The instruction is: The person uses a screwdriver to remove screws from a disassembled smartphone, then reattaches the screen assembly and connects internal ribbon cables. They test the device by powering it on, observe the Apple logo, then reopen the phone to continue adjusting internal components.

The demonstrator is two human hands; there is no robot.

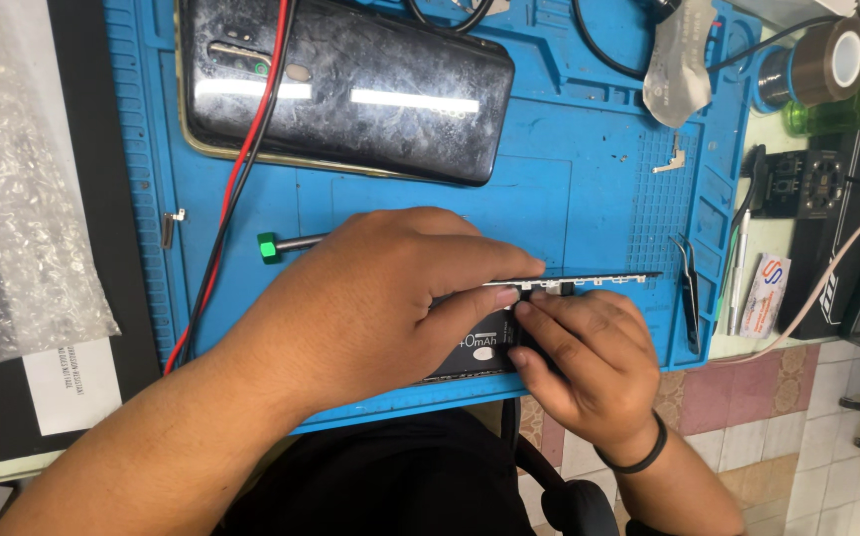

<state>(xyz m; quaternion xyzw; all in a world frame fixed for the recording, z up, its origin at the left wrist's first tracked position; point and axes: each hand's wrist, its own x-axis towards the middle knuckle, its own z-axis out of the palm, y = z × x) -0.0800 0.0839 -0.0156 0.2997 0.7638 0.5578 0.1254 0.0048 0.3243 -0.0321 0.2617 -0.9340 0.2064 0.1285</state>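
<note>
1. The left hand (370, 303) lies palm down across the near part of the blue work mat (569, 189), fingers curled closed over the upper edge of an opened phone body (479, 347), holding it tilted up on its long side.
2. The right hand (589, 357) comes from the near right, fingertips (527, 310) pinched closed on the same upper edge, just beside the left fingertips.
3. The phone's thin edge strip (598, 279) sticks out to the right beyond both hands; a dark battery face shows between them.
4. A green-tipped tool (271, 246) lies on the mat just left of the left hand.
5. A black phone back cover (350, 89) rests at the mat's far side, crossed by red and black wires (241, 169).
6. Tweezers (688, 288) lie at the mat's right edge.
</note>
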